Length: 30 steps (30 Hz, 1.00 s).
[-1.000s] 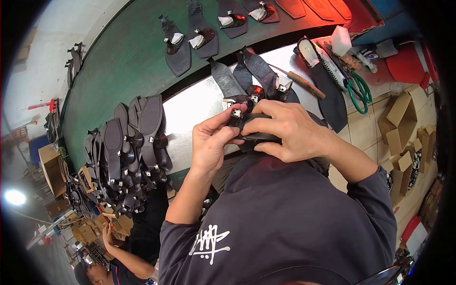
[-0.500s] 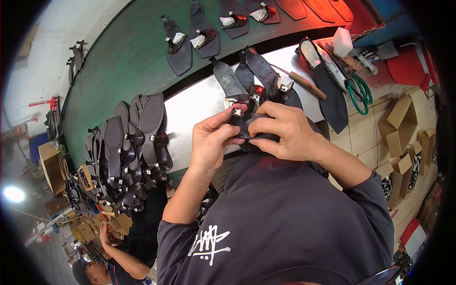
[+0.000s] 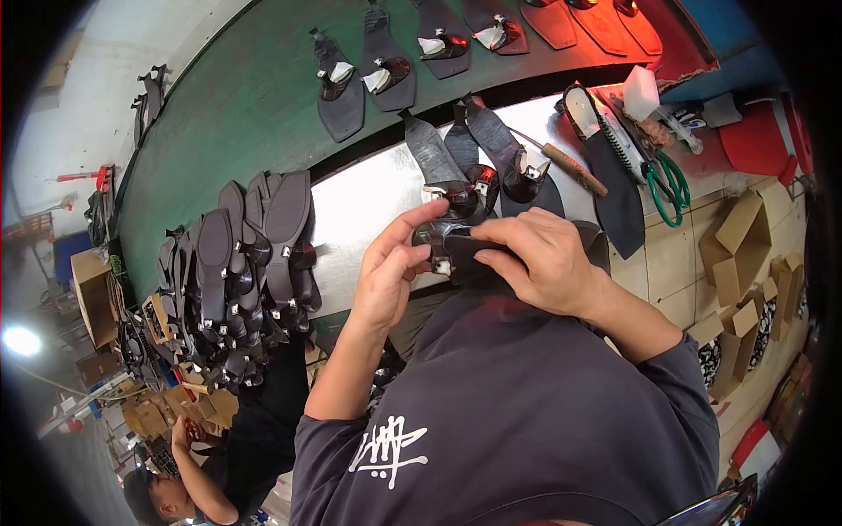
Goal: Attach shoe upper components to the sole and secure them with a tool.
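A black sandal piece point(image 3: 463, 249) with a glossy dark strap is held between my hands, just in front of my chest. My left hand point(image 3: 382, 279) pinches its strap end, near a small pale square fitting. Thumb and fingers of my right hand point(image 3: 554, 266) grip the flat black sole part from the other side. Just beyond my fingers, several more sandals point(image 3: 435, 156) lie on the shiny metal worktop point(image 3: 355, 203), their glossy straps towards me. To their right rests a wooden-handled pointed tool point(image 3: 574, 169).
A heap of black sandals point(image 3: 288, 215) sits at the left. More sandals point(image 3: 340, 110) line the green bench point(image 3: 219, 105). Green-handled scissors point(image 3: 671, 188) and a white block point(image 3: 641, 92) lie right. Open cardboard boxes point(image 3: 739, 230) stand on the floor. Another person point(image 3: 215, 495) works lower left.
The sandal piece has turned in my hands, its pale fitting swinging from the top down to the lower side. My right hand has shifted slightly right.
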### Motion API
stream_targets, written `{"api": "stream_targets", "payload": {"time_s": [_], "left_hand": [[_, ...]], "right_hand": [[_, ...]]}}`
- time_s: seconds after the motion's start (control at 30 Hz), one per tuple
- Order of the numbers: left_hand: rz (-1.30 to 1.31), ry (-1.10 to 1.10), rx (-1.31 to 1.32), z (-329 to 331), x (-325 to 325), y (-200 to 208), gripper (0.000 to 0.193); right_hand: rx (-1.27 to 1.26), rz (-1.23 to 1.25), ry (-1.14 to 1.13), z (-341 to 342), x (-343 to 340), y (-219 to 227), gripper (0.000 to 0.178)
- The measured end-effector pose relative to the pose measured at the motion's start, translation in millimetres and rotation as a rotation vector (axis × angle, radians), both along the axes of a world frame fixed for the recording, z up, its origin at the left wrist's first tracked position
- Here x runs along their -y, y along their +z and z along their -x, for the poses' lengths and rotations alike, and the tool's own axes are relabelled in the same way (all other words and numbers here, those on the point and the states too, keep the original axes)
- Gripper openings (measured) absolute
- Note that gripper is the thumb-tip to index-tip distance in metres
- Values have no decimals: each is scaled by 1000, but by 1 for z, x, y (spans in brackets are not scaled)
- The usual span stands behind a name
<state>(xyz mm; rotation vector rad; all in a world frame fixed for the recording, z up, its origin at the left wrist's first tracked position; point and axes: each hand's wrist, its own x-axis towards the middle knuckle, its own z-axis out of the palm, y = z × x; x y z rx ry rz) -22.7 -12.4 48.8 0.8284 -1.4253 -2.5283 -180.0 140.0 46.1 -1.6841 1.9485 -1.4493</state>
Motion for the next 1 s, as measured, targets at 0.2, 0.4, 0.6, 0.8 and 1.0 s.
{"api": "stream_targets", "payload": {"time_s": [0.2,0.4,0.6,0.8,1.0], "left_hand": [[34,-96,-15,-2,1,10,48],[-24,-86,9,-4,-2,7,44],[111,-79,27,-4,-11,4,37],[253,-61,82,-1,-22,3,28],[351,-71,128,-1,-26,-8,25]], "right_hand": [[-103,45,5,0,-1,-5,16],[-135,56,-10,-3,1,-8,16],[-75,25,-30,-6,-1,-12,15],[-33,16,-42,-8,-1,-12,16],[8,-29,-41,-7,-3,-13,17]]}}
